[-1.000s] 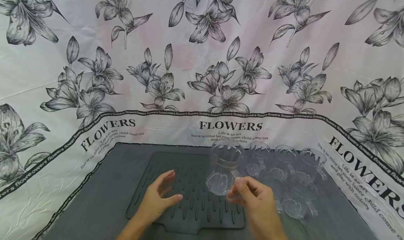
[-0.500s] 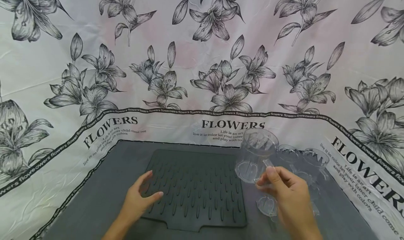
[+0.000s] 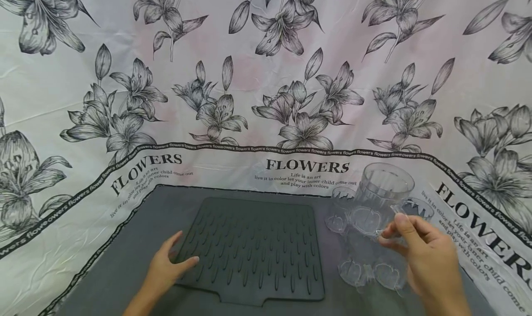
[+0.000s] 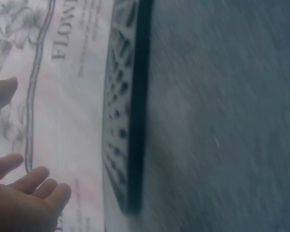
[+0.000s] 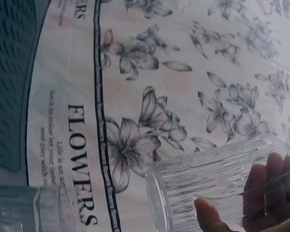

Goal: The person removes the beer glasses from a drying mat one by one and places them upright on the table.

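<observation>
In the head view my right hand pinches the handle of a clear, ribbed glass mug, held upright above other clear mugs. The right wrist view shows the fingers and thumb around the handle of that mug. My left hand hovers by the left edge of a dark, ridged drying mat, thumb and fingers apart, holding nothing. The left wrist view has this hand with fingers spread, beside the mat's dark edge.
Several clear mugs stand on the grey tabletop right of the mat, among them a front one and a back one; they partly overlap behind the held mug. A flower-printed cloth hangs behind the table.
My right hand has carried the mug rightward from over the mat to above the other mugs. My left hand has drawn back left, away from the mat's middle.
</observation>
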`<state>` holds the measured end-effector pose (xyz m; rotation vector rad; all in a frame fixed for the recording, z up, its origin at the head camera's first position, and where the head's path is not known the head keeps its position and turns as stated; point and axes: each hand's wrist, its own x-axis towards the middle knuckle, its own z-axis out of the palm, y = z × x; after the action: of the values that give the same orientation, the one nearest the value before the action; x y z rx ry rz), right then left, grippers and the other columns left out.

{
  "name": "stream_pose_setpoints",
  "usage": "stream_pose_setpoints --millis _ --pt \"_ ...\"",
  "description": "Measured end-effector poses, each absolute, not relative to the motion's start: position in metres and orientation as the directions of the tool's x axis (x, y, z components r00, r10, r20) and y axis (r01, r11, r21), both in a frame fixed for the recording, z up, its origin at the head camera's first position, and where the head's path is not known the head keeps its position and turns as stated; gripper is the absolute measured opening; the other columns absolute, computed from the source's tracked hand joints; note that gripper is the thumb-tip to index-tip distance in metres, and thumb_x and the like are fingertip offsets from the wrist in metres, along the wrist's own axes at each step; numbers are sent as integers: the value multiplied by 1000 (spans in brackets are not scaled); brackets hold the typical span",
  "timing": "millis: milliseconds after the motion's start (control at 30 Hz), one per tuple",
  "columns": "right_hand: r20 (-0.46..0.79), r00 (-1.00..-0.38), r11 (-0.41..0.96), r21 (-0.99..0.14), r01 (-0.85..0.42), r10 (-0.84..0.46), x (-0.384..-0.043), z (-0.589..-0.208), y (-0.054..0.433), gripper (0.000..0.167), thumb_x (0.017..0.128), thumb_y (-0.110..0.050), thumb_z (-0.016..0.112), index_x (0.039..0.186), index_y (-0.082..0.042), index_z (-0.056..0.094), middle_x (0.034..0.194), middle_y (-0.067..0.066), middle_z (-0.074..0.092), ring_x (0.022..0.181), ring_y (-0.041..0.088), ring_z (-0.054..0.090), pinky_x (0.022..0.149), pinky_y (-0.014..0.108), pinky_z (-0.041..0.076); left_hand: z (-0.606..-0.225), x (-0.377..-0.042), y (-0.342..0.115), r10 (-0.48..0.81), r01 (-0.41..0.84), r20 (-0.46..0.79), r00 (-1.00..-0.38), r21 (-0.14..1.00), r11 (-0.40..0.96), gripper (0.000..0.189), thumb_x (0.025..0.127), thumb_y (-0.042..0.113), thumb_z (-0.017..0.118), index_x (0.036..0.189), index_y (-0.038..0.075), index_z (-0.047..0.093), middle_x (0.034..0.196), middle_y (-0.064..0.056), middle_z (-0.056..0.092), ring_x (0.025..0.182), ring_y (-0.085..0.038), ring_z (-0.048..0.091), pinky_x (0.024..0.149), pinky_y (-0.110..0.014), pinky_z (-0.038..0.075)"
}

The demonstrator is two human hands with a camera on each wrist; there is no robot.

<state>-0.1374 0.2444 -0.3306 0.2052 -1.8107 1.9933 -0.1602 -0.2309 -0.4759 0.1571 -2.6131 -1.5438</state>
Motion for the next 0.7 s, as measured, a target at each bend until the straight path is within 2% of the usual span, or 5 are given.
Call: stream_pose_setpoints --millis 167,300,433,700 --pt "384 -895 -89 -907 -412 226 -139 -333 263 25 97 -8 59 90 16 61 80 12 61 77 21 65 71 34 58 -484 -161 -244 -143 -113 -38 -989 817 566 95 82 40 77 150 1 24 151 -30 23 129 -56 29 94 -65 39" --pt "371 -897 -47 -919 -392 239 -139 -333 277 27 97 -12 60 94 15 61 82 10 60 80 20 64 71 32 58 -491 -162 -248 -130 -137 -70 -989 769 624 100 80 45 78 149 -5 25 148 -35 23 131 -56 24 97 -68 34" --pt "354 -895 -36 -926 -377 271 -139 -334 289 29 96 -15 61 97 13 61 85 10 60 80 20 63 70 31 58 -498 -161 -251 -96 -132 -91 -991 746 653 107 77 45 80 147 -10 21 147 -38 21 133 -56 20 101 -68 28" --pt "355 -883 -96 -912 -400 307 -138 -339 311 24 96 -14 59 99 10 61 85 11 57 81 20 61 68 32 58 -511 -161 -256 -14 -97 -122 -992 710 698 113 72 40 85 143 -19 19 144 -43 19 132 -58 18 102 -68 26"
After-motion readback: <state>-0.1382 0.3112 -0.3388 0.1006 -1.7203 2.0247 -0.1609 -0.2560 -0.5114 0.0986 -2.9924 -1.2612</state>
